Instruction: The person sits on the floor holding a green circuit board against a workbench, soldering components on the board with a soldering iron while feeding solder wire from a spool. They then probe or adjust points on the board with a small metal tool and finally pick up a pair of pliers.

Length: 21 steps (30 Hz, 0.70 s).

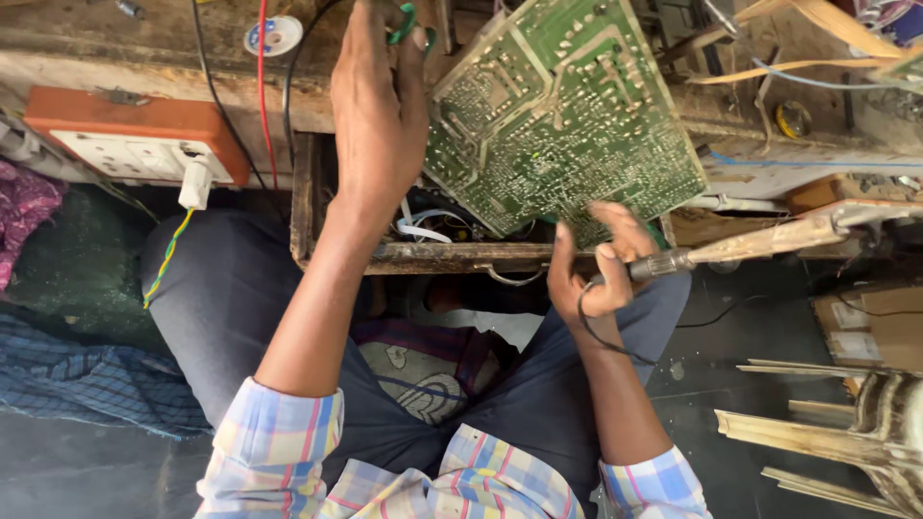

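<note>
Green circuit board [567, 115]: tilted, solder side up, at 12 to 1 o'clock over the open wooden drawer [433, 256].
Left hand [380, 106]: raised at 11 o'clock, fingers closed on a green-handled tool [409, 21] beside the board's left edge.
Right hand [601, 264]: at 3 o'clock, fingers wrapped around the soldering iron [750, 245], just below the board's lower edge.
Orange socket box [144, 135]: at 9 o'clock, well apart.

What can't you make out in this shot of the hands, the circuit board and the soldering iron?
- Head view: the soldering iron tip, lost against the cluttered bench edge on the right.
- The green-handled tool in the left hand, cut off by the top edge and covered by the fingers.
- The circuit board component side, turned away; only the solder side shows.
- The open drawer contents, mostly hidden by the left forearm and the board.
</note>
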### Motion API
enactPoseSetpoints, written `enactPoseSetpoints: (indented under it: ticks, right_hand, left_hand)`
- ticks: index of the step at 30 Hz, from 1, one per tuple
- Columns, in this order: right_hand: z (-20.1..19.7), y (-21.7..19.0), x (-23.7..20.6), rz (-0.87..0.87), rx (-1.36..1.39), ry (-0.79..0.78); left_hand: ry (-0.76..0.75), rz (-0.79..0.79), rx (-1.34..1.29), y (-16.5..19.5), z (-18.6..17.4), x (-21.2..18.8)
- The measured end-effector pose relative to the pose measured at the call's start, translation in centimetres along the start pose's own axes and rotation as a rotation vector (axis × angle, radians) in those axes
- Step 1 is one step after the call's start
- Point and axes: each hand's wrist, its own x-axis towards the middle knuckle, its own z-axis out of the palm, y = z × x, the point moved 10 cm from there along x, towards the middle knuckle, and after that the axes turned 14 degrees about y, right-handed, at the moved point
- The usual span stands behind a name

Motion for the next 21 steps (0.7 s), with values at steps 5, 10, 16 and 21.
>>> enactPoseSetpoints:
  ticks: [5,10,16,21]
  right_hand:
    - [-2.4,2.9,-0.9,0.259,-0.373,0.104]
    - [-2.4,4.1,-2.2,0.538,-0.050,0.168]
    - [-3.3,3.8,-2.1,0.580,-0.001,0.174]
    - [-2.9,2.7,-2.5,0.552,-0.012,0.122]
  left_hand:
    - [0.034,-0.048,0.000,-1.1,-0.1,-0.2]
    - [0.041,-0.081,0.049,-1.0,0.6,0.1]
    - [0.010,-0.075,0.123,-1.7,0.1,-0.2]
    - [-0.026,0.018,0.210,-2.2,-0.4,-0.8]
